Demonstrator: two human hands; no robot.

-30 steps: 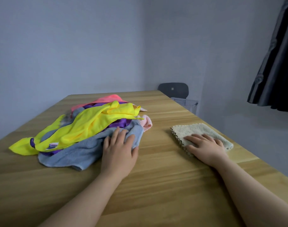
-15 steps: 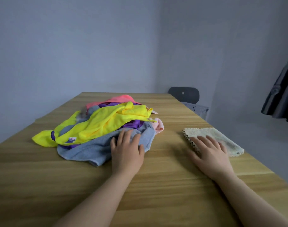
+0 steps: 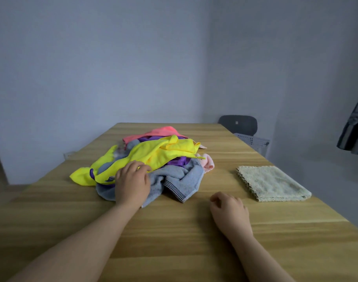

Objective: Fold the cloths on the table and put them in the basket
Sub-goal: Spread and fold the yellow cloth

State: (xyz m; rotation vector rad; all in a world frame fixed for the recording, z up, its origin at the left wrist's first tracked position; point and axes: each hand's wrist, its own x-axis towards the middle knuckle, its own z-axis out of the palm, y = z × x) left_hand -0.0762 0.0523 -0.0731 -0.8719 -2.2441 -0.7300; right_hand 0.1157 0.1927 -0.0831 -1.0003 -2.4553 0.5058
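On the wooden counter [image 3: 184,237], toward its left half, a loose pile of cloths [image 3: 147,157] lies unfolded: a yellow cloth [image 3: 174,148] draped across the top, a coral-pink cloth [image 3: 159,132] behind it at the far side, a purple cloth [image 3: 177,162] peeking out beneath the yellow, a small pale pink cloth [image 3: 208,165] at the pile's right edge, and a blue-grey towel [image 3: 182,178] at the near side, its striped hem turned toward the camera. The left hand [image 3: 132,183] rests palm down on the blue-grey towel, its fingers bent over the spot where the towel meets the yellow cloth; whether they pinch any fabric or merely press on it I cannot tell. The right hand [image 3: 229,210] sits low over bare wood to the right of the pile, apart from it, fingers loosely curled and holding nothing. Farther right, near the counter's right edge, a beige cloth [image 3: 272,183] lies folded into a flat rectangle, well apart from the pile and touched by neither of the hands. Beyond the counter's far right corner a white perforated basket [image 3: 253,141] stands just in front of a dark chair [image 3: 238,124]; only its upper part shows, and its inside is hidden. A dark curtain [image 3: 356,129] hangs at the right edge of view against the pale wall [image 3: 92,68].
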